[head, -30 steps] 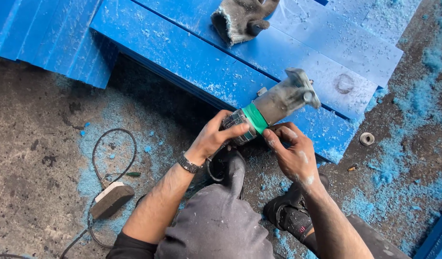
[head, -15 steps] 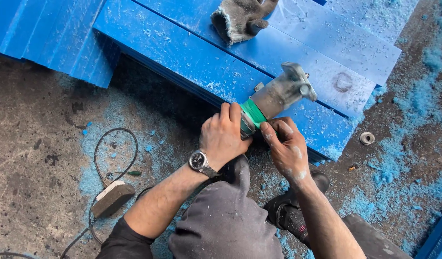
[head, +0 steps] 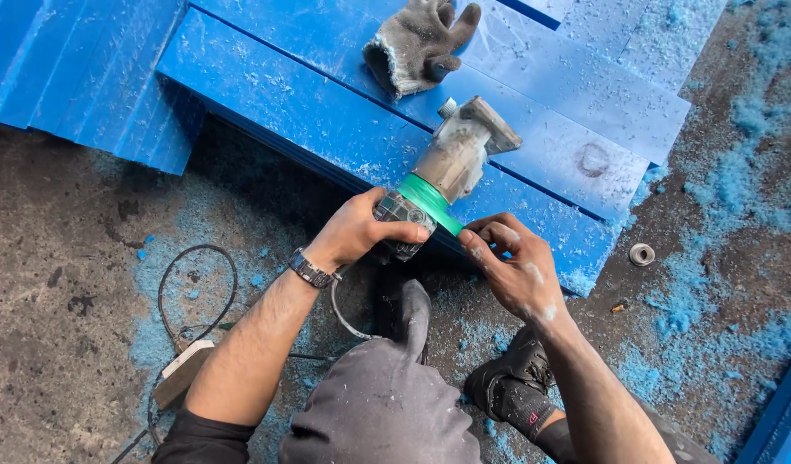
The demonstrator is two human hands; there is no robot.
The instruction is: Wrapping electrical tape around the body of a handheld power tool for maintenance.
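left hand (head: 361, 230) gripped angle grinder (head: 443, 172) body | right hand (head: 516, 271) fingers pinched its green band (head: 428, 203) | grinder lay on blue panels (head: 267, 94) | glove (head: 419, 43) beyond | washer (head: 642, 254) on floor

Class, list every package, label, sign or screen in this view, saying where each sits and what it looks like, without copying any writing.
No packages, signs or screens show.
Green band: wrapped around the angle grinder, between the left hand and right hand; narrow, bright green, tape-like.
Small patch: on the dark sock beside the black shoe; tiny, reddish, too small to make out.
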